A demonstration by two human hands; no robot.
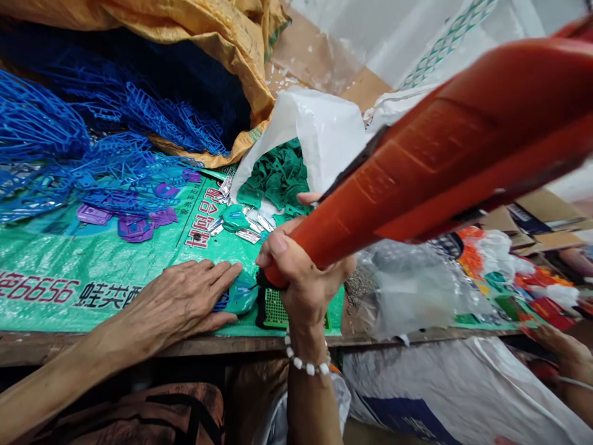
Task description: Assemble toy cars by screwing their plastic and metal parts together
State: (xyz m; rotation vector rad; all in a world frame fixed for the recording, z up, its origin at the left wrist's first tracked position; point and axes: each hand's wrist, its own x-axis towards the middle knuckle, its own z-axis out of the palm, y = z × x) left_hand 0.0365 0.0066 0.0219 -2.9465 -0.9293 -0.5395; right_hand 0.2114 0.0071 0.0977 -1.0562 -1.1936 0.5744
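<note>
My right hand (pixel 310 272) is wrapped round the lower end of a large orange-red electric screwdriver (pixel 398 167), which slants from the upper right down to the table. Its black nose and thin bit point toward a teal plastic piece (pixel 243 292). That piece lies between the thumb and fingers of my left hand (pixel 185 296), which holds it down on the table; part of it is hidden under the hand. Just under the screwdriver's nose sits a green gridded tray (pixel 275 308). Small metal screws (pixel 359 284) are heaped to the right of my wrist.
Blue plastic frames (pixel 115 154) spill from an orange sack (pixel 194 25). Purple pieces (pixel 134 227) and silver metal parts (pixel 249 235) lie on the green printed sheet (pixel 46 259). A white bag (pixel 324 130) holds dark green pieces (pixel 278 176). At right, another person's hand (pixel 556 340) is near coloured parts.
</note>
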